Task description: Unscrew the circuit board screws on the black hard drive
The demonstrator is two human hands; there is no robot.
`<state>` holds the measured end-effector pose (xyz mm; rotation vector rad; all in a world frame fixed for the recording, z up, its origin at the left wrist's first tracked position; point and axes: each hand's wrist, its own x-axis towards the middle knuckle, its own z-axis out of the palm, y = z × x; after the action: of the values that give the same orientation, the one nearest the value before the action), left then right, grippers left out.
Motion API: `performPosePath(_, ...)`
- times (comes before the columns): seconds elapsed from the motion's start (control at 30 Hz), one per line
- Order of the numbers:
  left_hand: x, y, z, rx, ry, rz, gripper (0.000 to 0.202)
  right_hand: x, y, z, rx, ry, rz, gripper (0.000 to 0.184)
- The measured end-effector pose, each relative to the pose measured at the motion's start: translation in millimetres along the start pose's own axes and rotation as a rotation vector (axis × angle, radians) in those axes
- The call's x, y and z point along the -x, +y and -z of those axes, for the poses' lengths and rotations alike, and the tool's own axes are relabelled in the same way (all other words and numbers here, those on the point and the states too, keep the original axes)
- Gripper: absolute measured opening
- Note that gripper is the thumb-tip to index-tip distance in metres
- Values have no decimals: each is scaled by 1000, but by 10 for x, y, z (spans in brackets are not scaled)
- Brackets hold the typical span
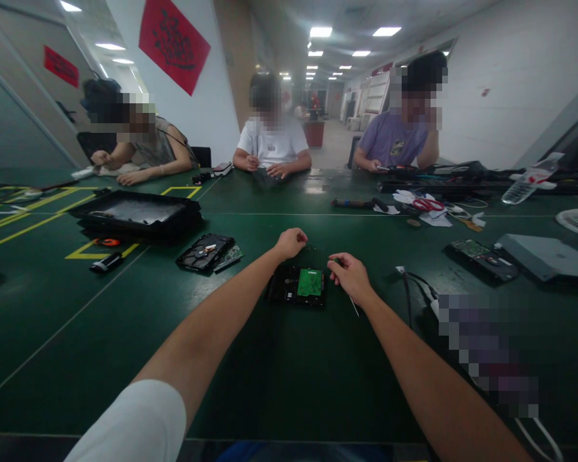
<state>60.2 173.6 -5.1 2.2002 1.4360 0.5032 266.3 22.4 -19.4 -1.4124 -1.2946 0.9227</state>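
A black hard drive (289, 287) with a green circuit board (310, 282) on top lies on the green table (250, 359) in front of me. My left hand (290, 243) is closed in a loose fist just beyond the drive's far edge; what it holds, if anything, is hidden. My right hand (349, 276) sits to the right of the drive, fingers pinched around a thin screwdriver (352, 304) whose shaft sticks out below the hand.
A second opened drive (205, 251) and a black tray (137, 215) lie at the left. Another drive (481, 258), a grey box (546, 255), cables (414, 285) and scissors (428, 205) lie at the right. Three people sit across the table.
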Motion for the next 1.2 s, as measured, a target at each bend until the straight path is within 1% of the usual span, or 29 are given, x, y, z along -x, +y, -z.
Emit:
performPosePath(0.13,6,29,-1,10,10,-52,11,-4,4,-7,-1,6,0,33)
performPosePath(0.37,25,62,16,5,67,-98,19,9,-16,-5,-2,6,-8,33)
performPosePath(0.53,47,51,14,25,59,-120,22,28,-42,-8,-10,10,-17,33)
performPosePath(0.67,53,49,11,56,53,-112,23,27,-48,-5,-9,4,-17,32)
performPosePath(0.97,74,36,33,162,94,-59,16,39,-72,7,-22,6,-36,32)
performPosePath(1.13,123,28,36,288,128,-15,5,40,-112,-8,-55,16,-56,30)
performPosePath(1.2,163,30,51,357,142,-3,6,32,-129,-11,-81,13,-66,28)
